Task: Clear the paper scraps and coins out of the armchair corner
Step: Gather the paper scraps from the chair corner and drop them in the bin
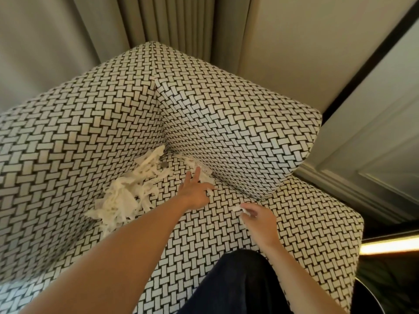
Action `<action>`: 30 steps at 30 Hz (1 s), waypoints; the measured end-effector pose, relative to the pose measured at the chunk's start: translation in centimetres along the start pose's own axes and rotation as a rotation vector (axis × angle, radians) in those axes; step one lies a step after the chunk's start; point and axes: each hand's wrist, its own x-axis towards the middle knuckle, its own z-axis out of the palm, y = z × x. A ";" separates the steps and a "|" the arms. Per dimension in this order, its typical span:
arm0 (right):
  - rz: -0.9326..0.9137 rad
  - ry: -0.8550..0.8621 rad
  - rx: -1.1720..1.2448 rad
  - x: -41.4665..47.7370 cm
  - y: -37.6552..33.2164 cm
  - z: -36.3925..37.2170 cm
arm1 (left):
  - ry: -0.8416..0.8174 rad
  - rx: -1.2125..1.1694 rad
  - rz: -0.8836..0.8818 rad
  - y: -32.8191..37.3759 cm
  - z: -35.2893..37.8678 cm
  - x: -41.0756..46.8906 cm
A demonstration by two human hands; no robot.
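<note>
A heap of white shredded paper scraps point(127, 191) lies along the seam where the armchair's seat meets its back, running up into the corner. A small dark coin point(163, 164) sits beside the heap near the corner. A few more scraps point(199, 165) lie against the right armrest. My left hand point(195, 193) reaches over the seat with fingers spread, its fingertips touching those scraps. My right hand point(258, 217) hovers nearer the seat's front, pinching a small white paper scrap point(238, 209) between thumb and fingers.
The armchair point(238, 123) is covered in a black-and-white woven pattern. Grey curtains point(172, 19) hang behind it. A wall and panelled door point(374, 137) stand close on the right. My dark-trousered knee point(235, 284) rests at the seat's front edge.
</note>
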 end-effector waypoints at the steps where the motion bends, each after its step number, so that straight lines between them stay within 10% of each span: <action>1: 0.005 0.008 0.031 0.0 -0.2 -0.1 | 0.002 0.012 0.009 -0.2 -0.2 0.2; 17: 0.127 0.111 0.332 0.0 -3.3 -0.3 | 0.553 -0.295 -0.008 -4.3 -1.1 -1.9; 30: 0.084 -0.310 0.401 2.8 -7.1 3.4 | 0.072 -0.157 0.216 -9.0 0.4 -4.1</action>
